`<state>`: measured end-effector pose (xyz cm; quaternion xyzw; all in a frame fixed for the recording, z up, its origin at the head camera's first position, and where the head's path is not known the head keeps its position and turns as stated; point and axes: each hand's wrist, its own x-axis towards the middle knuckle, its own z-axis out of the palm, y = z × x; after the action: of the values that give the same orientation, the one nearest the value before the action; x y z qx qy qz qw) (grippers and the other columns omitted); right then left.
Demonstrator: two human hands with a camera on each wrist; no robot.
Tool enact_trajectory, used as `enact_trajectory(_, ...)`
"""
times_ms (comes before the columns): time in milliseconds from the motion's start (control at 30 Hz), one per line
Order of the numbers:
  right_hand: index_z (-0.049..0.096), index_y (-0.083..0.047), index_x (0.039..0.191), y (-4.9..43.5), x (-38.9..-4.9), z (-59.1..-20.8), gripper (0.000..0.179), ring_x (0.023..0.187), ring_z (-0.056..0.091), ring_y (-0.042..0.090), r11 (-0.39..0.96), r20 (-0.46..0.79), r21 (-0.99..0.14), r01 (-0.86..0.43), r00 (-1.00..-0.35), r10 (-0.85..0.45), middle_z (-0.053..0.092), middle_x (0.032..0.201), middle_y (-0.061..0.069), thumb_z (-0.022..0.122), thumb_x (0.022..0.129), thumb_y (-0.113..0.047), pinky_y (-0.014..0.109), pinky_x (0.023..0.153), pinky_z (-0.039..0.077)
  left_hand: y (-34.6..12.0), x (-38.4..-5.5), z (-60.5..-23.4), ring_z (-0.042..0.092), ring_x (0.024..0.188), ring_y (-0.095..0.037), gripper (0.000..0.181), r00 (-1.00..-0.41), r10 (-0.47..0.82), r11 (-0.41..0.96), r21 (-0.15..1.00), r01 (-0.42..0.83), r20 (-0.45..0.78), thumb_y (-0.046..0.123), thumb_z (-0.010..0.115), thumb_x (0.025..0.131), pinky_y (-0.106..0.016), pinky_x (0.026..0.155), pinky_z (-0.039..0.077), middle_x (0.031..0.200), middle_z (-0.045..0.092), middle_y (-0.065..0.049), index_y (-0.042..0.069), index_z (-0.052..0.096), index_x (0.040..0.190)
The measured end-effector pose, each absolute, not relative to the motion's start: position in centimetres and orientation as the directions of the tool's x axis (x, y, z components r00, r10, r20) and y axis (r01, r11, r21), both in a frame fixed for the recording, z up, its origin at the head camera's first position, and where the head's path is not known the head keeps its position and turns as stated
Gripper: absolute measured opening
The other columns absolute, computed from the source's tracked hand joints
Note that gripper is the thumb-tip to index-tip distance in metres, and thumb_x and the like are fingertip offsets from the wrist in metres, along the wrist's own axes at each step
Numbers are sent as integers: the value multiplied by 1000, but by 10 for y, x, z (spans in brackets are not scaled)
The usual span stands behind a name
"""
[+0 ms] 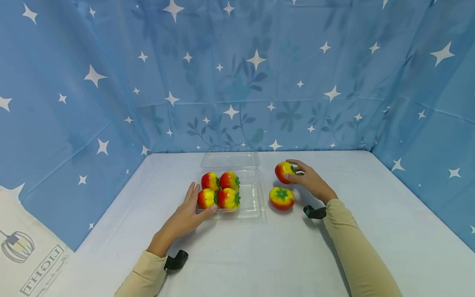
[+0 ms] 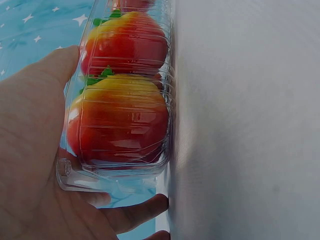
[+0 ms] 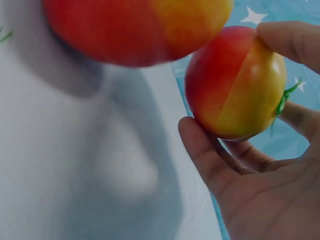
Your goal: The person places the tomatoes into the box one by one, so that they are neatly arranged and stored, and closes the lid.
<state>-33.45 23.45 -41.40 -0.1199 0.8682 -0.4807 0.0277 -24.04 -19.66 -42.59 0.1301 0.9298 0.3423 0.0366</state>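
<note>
Behind the clear plastic clamshell box [image 1: 253, 196] hangs a blue, star-printed curtain [image 1: 237, 78]; beneath the box spreads a white tabletop [image 1: 282, 255]. The box's clear lid [image 1: 231, 160] lies back on its far side. At the box's near left corner rests the left hand [image 1: 187, 218], its fingers spread wide against the walls, gripping nothing. Right of the box, the right hand [image 1: 311, 179] holds a red-and-yellow persimmon-like fruit [image 1: 283, 172] between thumb and fingers. Just right of the box, nearer its front, sits a loose matching fruit [image 1: 280, 203], green calyx [image 1: 282, 193] uppermost. Four more fruits [image 1: 227, 199] stand two by two at the box's left, calyxes turned toward its right side.

The step in hand seems to be picking up a fruit to pack beside those four. The next move likely calls for carrying it over the box's right wall and lowering it inside, while the left hand steadies the box.
</note>
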Motion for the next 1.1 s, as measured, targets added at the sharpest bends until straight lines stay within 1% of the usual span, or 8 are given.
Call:
enact_trajectory(133, 42, -20, 165, 230, -332, -407, 71, 144, 38, 49, 488, 78, -852, -190, -967, -241, 42, 160, 23, 70, 103, -42, 70, 113, 39, -197, -241, -426, 16, 159, -50, 114, -963, 269, 732, 646, 219, 22, 68, 61, 100, -69, 122, 21, 178, -9, -17, 2, 2, 171)
enact_trajectory(367, 43, -15, 159, 219, -328, -393, 67, 147, 38, 52, 439, 115, -871, -218, -962, -248, 40, 161, 22, 72, 102, -38, 69, 117, 37, -197, -240, -426, 16, 159, -50, 113, -963, 269, 732, 645, 218, 19, 68, 61, 100, -70, 121, 21, 178, -9, -17, 3, 2, 172)
enact_trajectory(600, 40, -9, 157, 200, -321, -379, 69, 143, 45, 49, 404, 154, -877, -259, -949, -275, 43, 158, 24, 74, 102, -31, 63, 114, 43, -197, -240, -426, 16, 158, -52, 113, -963, 269, 735, 642, 217, 17, 68, 60, 100, -71, 120, 22, 178, -9, -18, 3, 2, 172)
enact_trajectory(800, 41, -7, 154, 182, -318, -375, 65, 134, 55, 44, 417, 176, -858, -300, -934, -310, 49, 153, 22, 73, 103, -28, 59, 111, 49, -197, -240, -427, 16, 158, -52, 114, -964, 266, 737, 642, 213, 14, 69, 60, 100, -72, 120, 21, 178, -9, -17, 3, 2, 172)
enact_trajectory(933, 42, -9, 156, 171, -315, -374, 65, 132, 56, 43, 439, 187, -839, -320, -929, -318, 53, 149, 22, 73, 103, -31, 59, 110, 49, -197, -241, -427, 17, 158, -51, 114, -964, 265, 740, 639, 213, 14, 70, 60, 100, -71, 120, 22, 178, -9, -17, 4, 1, 172)
enact_trajectory(1100, 40, -17, 165, 159, -311, -374, 69, 131, 57, 43, 457, 209, -813, -361, -913, -350, 53, 151, 23, 71, 105, -32, 60, 108, 51, -197, -241, -425, 17, 158, -52, 114, -964, 267, 742, 636, 214, 13, 69, 60, 100, -71, 120, 22, 178, -9, -18, 2, 2, 172)
